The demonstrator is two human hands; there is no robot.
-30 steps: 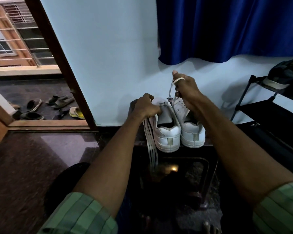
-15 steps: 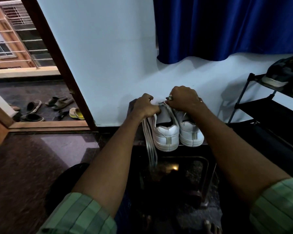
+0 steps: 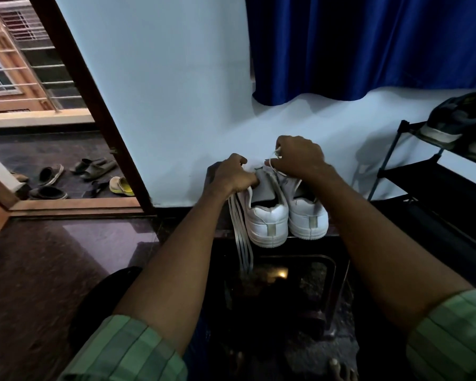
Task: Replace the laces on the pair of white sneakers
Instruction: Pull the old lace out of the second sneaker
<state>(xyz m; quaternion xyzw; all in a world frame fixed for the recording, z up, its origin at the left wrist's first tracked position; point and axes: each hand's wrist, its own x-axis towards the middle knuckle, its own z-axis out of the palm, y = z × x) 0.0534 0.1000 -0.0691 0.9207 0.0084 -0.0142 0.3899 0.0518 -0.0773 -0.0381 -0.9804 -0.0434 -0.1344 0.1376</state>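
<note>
Indoors, white sneakers sit on a dark table.

A home entryway: sandals lie outside the open door far left, a shoe rack stands right, a blue curtain hangs above.

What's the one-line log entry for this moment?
left hand: grips left sneaker | right hand: pinches lace | spare laces: hanging beside sneaker
</note>
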